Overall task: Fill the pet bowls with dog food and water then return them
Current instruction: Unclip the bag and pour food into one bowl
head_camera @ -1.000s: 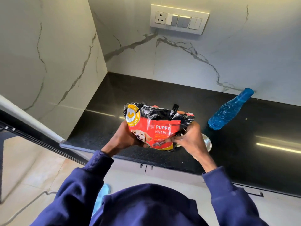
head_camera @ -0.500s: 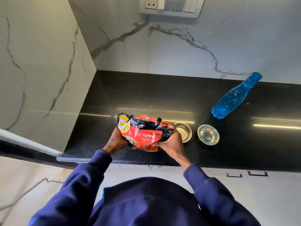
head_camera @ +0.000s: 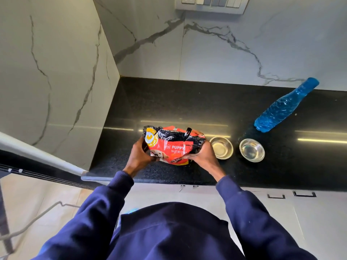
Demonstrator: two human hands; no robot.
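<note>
I hold a red and black dog food bag [head_camera: 170,145] over the black counter [head_camera: 169,102], near its front edge. My left hand [head_camera: 139,155] grips the bag's left side and my right hand [head_camera: 203,155] grips its right side. A black clip [head_camera: 187,133] sits on the bag's folded top. Two small steel bowls stand just right of the bag: the nearer bowl [head_camera: 222,147] looks empty, the farther bowl [head_camera: 252,150] shows a clear sheen inside. A blue water bottle [head_camera: 283,106] stands behind them, capped.
Marble walls close the counter at the left and back, with a switch panel [head_camera: 210,2] high up. White cabinet fronts with dark handles [head_camera: 304,194] run below the counter edge. A tiled floor lies at the left.
The bag has come down lower toward the counter and both hands went with it. The view tilted down, so both bowls now show beside the bag.
</note>
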